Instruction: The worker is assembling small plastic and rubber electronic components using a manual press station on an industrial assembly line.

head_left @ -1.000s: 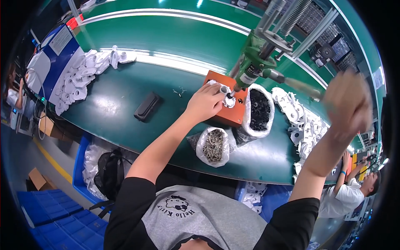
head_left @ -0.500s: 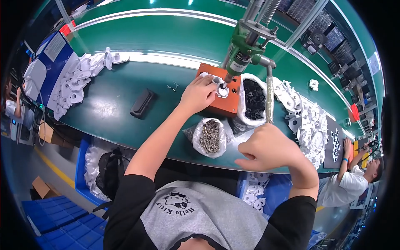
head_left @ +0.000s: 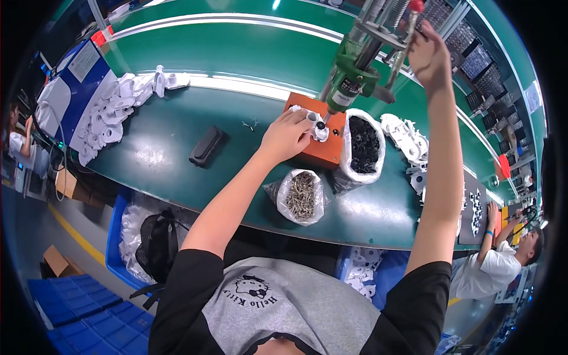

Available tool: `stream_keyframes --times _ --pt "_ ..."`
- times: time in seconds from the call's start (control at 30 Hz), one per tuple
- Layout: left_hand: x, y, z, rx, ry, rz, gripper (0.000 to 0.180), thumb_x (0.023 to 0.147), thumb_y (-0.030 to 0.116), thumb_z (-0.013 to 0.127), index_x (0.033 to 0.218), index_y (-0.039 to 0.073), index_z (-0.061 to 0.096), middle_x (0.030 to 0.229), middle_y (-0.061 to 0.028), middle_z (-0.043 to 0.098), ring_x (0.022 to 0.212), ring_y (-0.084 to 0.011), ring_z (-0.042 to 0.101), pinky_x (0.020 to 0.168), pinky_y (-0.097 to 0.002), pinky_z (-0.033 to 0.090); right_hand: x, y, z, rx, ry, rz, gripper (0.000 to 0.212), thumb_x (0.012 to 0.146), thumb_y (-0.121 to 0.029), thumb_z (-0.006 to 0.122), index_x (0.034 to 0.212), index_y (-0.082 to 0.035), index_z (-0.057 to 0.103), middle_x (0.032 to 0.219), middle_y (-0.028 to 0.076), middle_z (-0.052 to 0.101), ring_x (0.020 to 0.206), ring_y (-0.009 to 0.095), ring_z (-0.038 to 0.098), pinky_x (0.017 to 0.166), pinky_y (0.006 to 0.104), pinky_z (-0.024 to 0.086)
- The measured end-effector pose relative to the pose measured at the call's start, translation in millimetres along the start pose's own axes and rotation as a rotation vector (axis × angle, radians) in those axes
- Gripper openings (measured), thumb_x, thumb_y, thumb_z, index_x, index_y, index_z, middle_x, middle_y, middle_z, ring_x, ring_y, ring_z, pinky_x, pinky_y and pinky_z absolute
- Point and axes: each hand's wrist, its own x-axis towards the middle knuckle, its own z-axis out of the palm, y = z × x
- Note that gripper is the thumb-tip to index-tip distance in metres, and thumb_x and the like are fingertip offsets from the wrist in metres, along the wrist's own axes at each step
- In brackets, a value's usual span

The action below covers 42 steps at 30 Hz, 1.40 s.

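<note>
White plastic part [head_left: 319, 134] sits on the orange block [head_left: 322, 155] at 3 o'clock from the nearer left hand [head_left: 286, 136], whose fingers hold it; the right hand [head_left: 432, 59], grip indeterminable, is by the lever [head_left: 399, 64] at 2 o'clock.

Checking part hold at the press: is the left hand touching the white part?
Touching. The head view shows the left hand laid over one side of the white part on the orange block, no gap visible.
</note>
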Motion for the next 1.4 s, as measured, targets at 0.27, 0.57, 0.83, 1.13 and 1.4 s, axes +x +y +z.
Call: stream_keyframes --times 0.27,0.57,0.83,1.13,1.4 --pt "5 4 3 0.015 0.074 0.016 0.026 0.075 0.015 0.063 0.097 0.005 0.054 0.102 -0.0139 0.063 0.101 -0.0330 0.058 0.099 -0.0420 0.042 -37 88 -149 -1.138 0.345 -0.020 0.051 0.086 -0.030 0.056 0.131 -0.008 0.044 0.124 0.019 0.055 0.110 0.035 0.055 0.096 0.0445 0.041" --pt "4 6 -4 -0.045 0.014 -0.085 0.035 0.075 0.012 0.061 0.108 0.006 0.049 0.097 -0.0133 0.063 0.097 -0.0333 0.059 0.091 -0.0410 0.046 -158 168 -219 -1.848 0.296 0.256 0.049 0.084 -0.045 0.058 0.125 -0.018 0.049 0.124 0.014 0.055 0.118 0.034 0.049 0.094 0.0578 0.034" --pt "4 -3 6 -0.014 -0.063 -0.117 0.049 0.080 0.019 0.060 0.126 0.006 0.047 0.124 -0.0174 0.055 0.120 -0.0334 0.049 0.102 -0.0415 0.038 -205 173 -183 -1.735 0.366 0.055 0.035 0.083 -0.035 0.064 0.097 -0.004 0.055 0.101 0.012 0.057 0.098 0.031 0.054 0.091 0.0455 0.036" --pt "49 -12 -15 -0.025 -0.430 -0.048 0.031 0.082 0.021 0.061 0.105 0.005 0.046 0.111 -0.0141 0.055 0.113 -0.0318 0.051 0.100 -0.0405 0.036 -245 169 -175 -1.475 0.559 -0.094 0.024 0.087 -0.015 0.056 0.107 0.000 0.055 0.092 0.011 0.061 0.093 0.029 0.055 0.091 0.0380 0.036" --pt "78 2 -34 0.295 -0.518 -0.074 0.052 0.073 0.038 0.064 0.117 0.014 0.050 0.095 -0.0135 0.058 0.093 -0.0326 0.061 0.078 -0.0403 0.049 -246 166 -178 -1.269 0.689 -0.127 0.026 0.089 -0.014 0.054 0.110 0.002 0.052 0.103 0.017 0.057 0.095 0.033 0.054 0.088 0.0393 0.040"
